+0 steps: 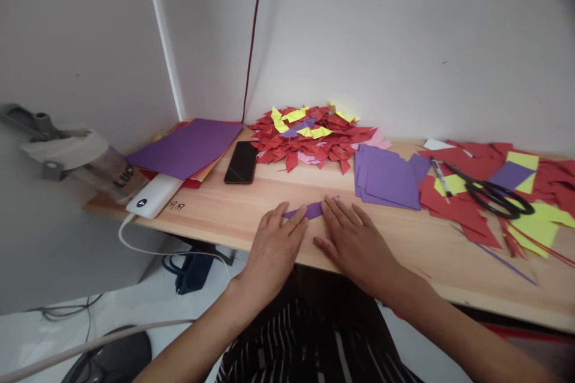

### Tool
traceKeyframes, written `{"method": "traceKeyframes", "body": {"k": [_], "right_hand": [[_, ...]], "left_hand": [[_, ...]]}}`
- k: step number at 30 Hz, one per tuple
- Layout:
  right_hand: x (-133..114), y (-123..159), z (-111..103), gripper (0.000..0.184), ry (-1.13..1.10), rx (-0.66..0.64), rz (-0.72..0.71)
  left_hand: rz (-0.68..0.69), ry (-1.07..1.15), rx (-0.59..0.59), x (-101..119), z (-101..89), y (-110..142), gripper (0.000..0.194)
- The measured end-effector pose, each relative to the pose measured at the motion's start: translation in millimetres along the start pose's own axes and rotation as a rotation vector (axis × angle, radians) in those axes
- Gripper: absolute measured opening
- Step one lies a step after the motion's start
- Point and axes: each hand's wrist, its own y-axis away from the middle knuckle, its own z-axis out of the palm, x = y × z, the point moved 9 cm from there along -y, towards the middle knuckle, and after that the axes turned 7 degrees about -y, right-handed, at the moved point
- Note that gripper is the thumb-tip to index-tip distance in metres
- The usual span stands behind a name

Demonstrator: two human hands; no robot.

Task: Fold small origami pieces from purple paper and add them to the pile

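Note:
A folded strip of purple paper [315,210] lies on the wooden table near its front edge. My left hand [275,245] rests flat on the strip's left end, fingers stretched forward. On its right end my right hand [353,238] presses with extended fingers, the thumb pointing left. The fingers cover both ends of the strip. Just behind my right hand is a stack of square purple paper sheets [390,179]. Farther back sits a heap of folded red paper pieces [287,146], with yellow, purple and pink ones among them.
Black-handled scissors [498,198] and a pen [441,176] lie on red and yellow scraps [467,215] at the right. A phone [241,163], a white power bank [155,196], large purple sheets [188,146] and a plastic bottle [103,164] are at the left.

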Motion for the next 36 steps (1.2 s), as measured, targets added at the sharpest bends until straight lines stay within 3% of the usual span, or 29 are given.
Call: {"method": "traceKeyframes", "body": {"k": [7, 11, 14, 21, 28, 31, 36], "right_hand": [[3, 0, -1, 0.055, -0.067, 0.023, 0.003], [15, -8, -14, 0.04, -0.157, 0.075, 0.014], [29, -20, -24, 0.033, -0.234, 0.097, 0.025], [43, -45, -22, 0.019, -0.441, 0.076, -0.061], [39, -56, -25, 0.016, -0.591, 0.117, -0.147], [45, -58, -31, 0.01, -0.609, 0.189, -0.117], [56, -54, -42, 0.013, -0.565, 0.294, -0.026]], "left_hand": [[-0.008, 0.118, -0.006, 0, 2.9, -15, 0.02], [-0.14, 0.246, -0.045, -17, 3.4, -34, 0.016], [-0.235, 0.34, -0.051, -34, 4.4, -48, 0.025], [-0.202, 0.48, -0.163, -46, 13.5, -63, 0.017], [-0.204, 0.479, -0.025, -47, 9.7, -71, 0.007], [-0.181, 0.467, 0.086, -48, 4.6, -80, 0.006], [-0.167, 0.513, 0.173, -43, 0.2, -86, 0.006]]}}
